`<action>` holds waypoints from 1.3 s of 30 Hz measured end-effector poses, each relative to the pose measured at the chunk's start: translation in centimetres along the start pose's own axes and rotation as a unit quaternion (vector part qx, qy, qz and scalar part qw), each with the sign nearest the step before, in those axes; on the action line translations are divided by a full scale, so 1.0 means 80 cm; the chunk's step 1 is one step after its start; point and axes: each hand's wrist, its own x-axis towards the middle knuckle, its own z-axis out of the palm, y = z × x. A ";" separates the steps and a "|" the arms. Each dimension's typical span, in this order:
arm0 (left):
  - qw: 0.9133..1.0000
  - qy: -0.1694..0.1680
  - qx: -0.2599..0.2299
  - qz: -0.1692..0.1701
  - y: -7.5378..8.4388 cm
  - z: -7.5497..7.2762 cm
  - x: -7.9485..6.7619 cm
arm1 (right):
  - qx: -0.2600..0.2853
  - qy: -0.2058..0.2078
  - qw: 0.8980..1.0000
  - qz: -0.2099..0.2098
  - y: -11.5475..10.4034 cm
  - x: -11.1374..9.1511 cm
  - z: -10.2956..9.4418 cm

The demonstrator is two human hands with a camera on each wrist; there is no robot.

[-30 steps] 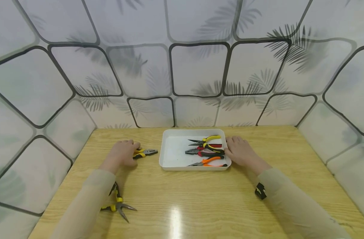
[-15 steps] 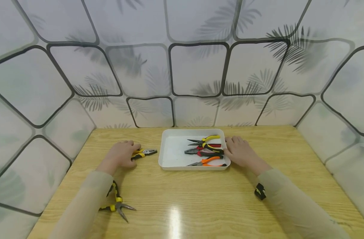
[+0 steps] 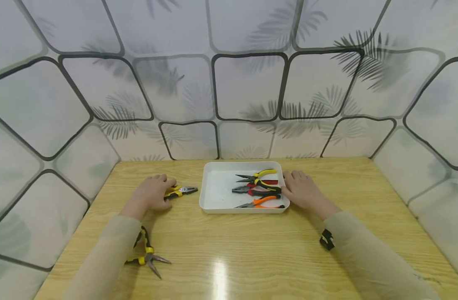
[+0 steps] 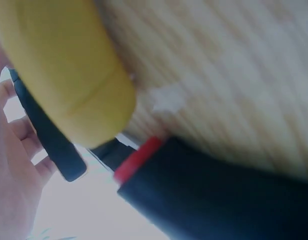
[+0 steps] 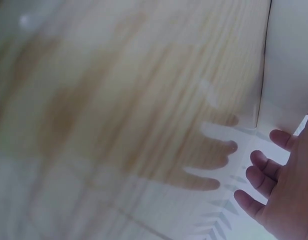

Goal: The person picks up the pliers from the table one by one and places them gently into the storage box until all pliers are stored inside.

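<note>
My left hand (image 3: 150, 195) is around the handles of yellow-and-black combination pliers (image 3: 182, 191), whose metal nose points right toward the tray. The handle ends are hidden beneath the hand in the head view. In the left wrist view, a dark handle (image 4: 46, 125) lies by the fingers. At the right end of a white tray (image 3: 217, 187), my right hand (image 3: 300, 189) rests with its thumb by the tray's wall. Its fingers are loosely bent and hold nothing in the right wrist view. Inside the tray lie needle-nose pliers (image 3: 257, 180), red-and-black pliers (image 3: 247, 190) and orange-handled pliers (image 3: 260, 202).
Open needle-nose pliers (image 3: 149, 257) lie beside the left forearm, partly hidden by the sleeve. Close up, the left wrist view has a yellow grip (image 4: 69, 70) and a black grip with a red band (image 4: 209, 190). Patterned fabric walls (image 3: 251, 87) enclose the wooden table (image 3: 229, 237).
Almost nothing differs. Both hands, the tray and the pliers keep their places; the left forearm has shifted very slightly to the left.
</note>
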 end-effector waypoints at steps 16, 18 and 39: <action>0.999 0.027 -0.001 0.025 -0.003 -0.012 -0.004 | -0.004 0.005 1.000 0.002 -0.002 0.001 -0.001; 0.999 0.026 -0.004 0.026 -0.003 -0.013 -0.004 | -0.004 0.004 1.000 0.001 -0.002 0.001 -0.001; 0.999 0.041 0.015 0.013 -0.011 -0.019 -0.019 | 0.005 0.001 1.000 0.003 -0.001 0.001 -0.003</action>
